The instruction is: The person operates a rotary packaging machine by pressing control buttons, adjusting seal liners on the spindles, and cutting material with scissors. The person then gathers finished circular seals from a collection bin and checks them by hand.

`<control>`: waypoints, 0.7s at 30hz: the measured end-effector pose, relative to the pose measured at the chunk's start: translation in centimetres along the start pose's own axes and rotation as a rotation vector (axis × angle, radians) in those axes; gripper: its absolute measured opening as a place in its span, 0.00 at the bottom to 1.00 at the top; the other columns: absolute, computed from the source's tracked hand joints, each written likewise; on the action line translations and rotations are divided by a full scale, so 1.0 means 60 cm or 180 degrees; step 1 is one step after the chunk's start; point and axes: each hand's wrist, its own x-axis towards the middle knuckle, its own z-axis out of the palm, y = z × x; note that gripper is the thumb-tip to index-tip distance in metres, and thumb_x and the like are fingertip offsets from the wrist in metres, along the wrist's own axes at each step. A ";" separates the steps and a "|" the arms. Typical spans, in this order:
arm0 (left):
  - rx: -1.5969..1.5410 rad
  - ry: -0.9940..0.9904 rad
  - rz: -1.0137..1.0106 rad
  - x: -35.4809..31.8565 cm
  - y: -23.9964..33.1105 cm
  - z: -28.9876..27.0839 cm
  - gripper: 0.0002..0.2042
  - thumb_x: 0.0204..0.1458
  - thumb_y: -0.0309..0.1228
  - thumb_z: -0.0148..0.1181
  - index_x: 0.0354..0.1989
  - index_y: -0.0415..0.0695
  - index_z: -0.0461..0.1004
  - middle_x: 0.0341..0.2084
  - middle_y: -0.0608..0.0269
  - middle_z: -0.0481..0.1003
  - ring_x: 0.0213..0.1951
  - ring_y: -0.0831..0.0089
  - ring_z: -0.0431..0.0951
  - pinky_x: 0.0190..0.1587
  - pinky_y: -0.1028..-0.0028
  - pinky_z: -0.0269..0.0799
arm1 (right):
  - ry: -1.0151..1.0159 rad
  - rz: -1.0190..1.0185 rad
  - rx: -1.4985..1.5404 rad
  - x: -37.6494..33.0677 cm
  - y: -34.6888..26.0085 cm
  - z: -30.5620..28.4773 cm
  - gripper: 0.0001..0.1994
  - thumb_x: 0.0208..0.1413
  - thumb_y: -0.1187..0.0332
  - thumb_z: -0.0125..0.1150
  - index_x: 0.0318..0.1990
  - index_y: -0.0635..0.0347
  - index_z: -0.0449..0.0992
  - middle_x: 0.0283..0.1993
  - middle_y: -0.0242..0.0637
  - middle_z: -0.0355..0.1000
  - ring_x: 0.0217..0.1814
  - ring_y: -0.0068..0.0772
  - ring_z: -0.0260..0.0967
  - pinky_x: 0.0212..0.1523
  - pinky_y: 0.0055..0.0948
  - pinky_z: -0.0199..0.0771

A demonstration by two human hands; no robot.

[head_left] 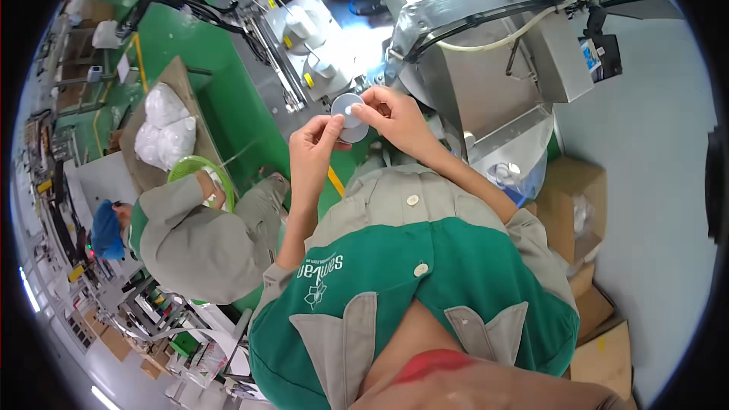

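Note:
Both my hands meet in front of my chest, at the near edge of the machine, around two thin round pale discs. The upper disc (343, 100) partly overlaps the lower disc (355, 135); they look like flat plastic pieces, and their exact kind does not show. My left hand (313, 140) pinches their left edge between thumb and fingers. On the other side my right hand (399, 118) has its thumb on the upper disc's face and its fingers curled behind. A small bright spot near the right thumb could be glare or part of the disc.
Ahead stands a machine table with white rounded parts (301, 24). A steel housing (490, 68) is to the right, above a clear plastic bag (512, 175) and cardboard boxes (573, 205). At left, a co-worker (201, 235) reaches into a green basket (199, 167) beside white bags (165, 127).

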 end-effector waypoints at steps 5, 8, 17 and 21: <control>-0.0137 -0.0086 -0.0162 0.023 -0.069 -0.027 0.11 0.55 0.32 0.53 0.32 0.34 0.74 0.24 0.64 0.74 0.26 0.81 0.74 0.28 0.81 0.73 | 0.0010 0.0491 0.0280 0.004 0.050 0.036 0.10 0.52 0.66 0.57 0.33 0.65 0.73 0.25 0.28 0.68 0.22 0.14 0.60 0.24 0.18 0.61; -0.0239 -0.0124 -0.0219 0.023 -0.092 -0.041 0.11 0.55 0.32 0.53 0.35 0.33 0.73 0.26 0.63 0.74 0.28 0.80 0.74 0.29 0.81 0.74 | 0.0029 0.0566 0.0470 -0.002 0.069 0.052 0.08 0.53 0.68 0.55 0.35 0.64 0.72 0.25 0.26 0.68 0.22 0.12 0.61 0.23 0.16 0.61; -0.0574 -0.0013 -0.0114 0.018 -0.102 -0.060 0.17 0.49 0.20 0.55 0.49 0.34 0.65 0.38 0.56 0.72 0.37 0.76 0.74 0.37 0.79 0.75 | 0.0789 0.0944 0.1375 -0.016 0.079 0.055 0.08 0.56 0.65 0.53 0.32 0.60 0.70 0.22 0.23 0.63 0.20 0.10 0.55 0.19 0.12 0.52; -0.0639 0.0084 -0.0114 0.020 -0.102 -0.060 0.19 0.49 0.19 0.55 0.51 0.34 0.62 0.39 0.53 0.71 0.37 0.75 0.74 0.37 0.79 0.75 | 0.0711 0.0968 0.1342 -0.019 0.082 0.063 0.08 0.57 0.64 0.53 0.32 0.59 0.70 0.23 0.23 0.64 0.20 0.09 0.55 0.19 0.12 0.52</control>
